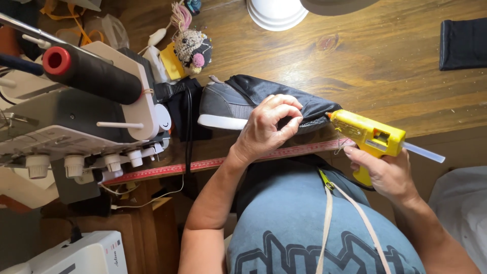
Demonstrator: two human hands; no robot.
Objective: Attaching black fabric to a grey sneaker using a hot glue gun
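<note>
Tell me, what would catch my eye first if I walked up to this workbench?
Likely the bright yellow glue gun in the right hand, its nozzle at the toe of a grey shoe lying on the wooden table. The left hand pinches black fabric over that shoe. At far left stands a white sewing machine with a black thread spool.

A wooden table, its planks knotted and worn, carries everything here. On it lie a grey shoe with a white sole (partly draped in black fabric), a folded black cloth at the far right, a small crocheted doll, and a white overlock machine. A red measuring tape runs along the near edge.
</note>
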